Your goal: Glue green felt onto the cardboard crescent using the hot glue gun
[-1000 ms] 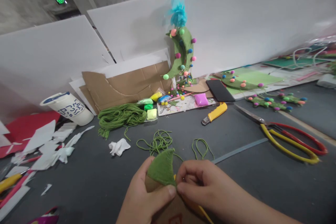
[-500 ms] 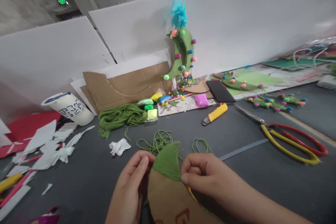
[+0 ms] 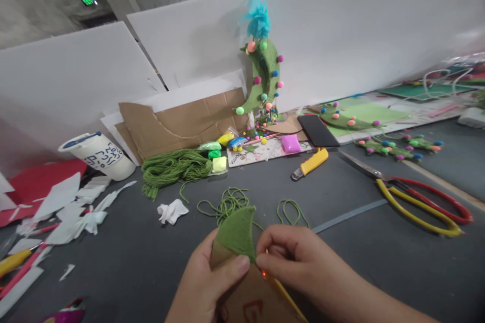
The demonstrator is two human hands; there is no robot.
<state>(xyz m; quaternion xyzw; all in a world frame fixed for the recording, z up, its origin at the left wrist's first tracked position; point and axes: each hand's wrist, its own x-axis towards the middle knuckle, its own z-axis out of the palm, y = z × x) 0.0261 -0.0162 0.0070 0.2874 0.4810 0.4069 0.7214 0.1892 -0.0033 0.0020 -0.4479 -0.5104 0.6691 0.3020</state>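
A curved cardboard piece [image 3: 246,298] with its pointed tip wrapped in green yarn [image 3: 237,229] is held low in the middle of the view. My left hand [image 3: 206,282] grips it from the left, thumb pressed on the edge of the green wrapping. Closed in a pinch, my right hand [image 3: 293,260] sits at the right edge of the wrapping, fingers curled over a thin yellow tool [image 3: 282,292] with a small red light near its tip. Loose green yarn loops [image 3: 227,204] lie on the dark table just beyond.
A green yarn skein [image 3: 172,166], a white cup [image 3: 98,154], paper scraps [image 3: 71,207], a yellow utility knife [image 3: 310,162], large red-and-yellow scissors [image 3: 420,199], a black phone [image 3: 317,130] and a pom-pom-covered green crescent [image 3: 265,73] against white boards surround the work spot.
The cardboard piece tilted up and leftward half a second ago, then came back down. My left thumb has returned onto the green wrapping, and my right hand pinches beside it again.
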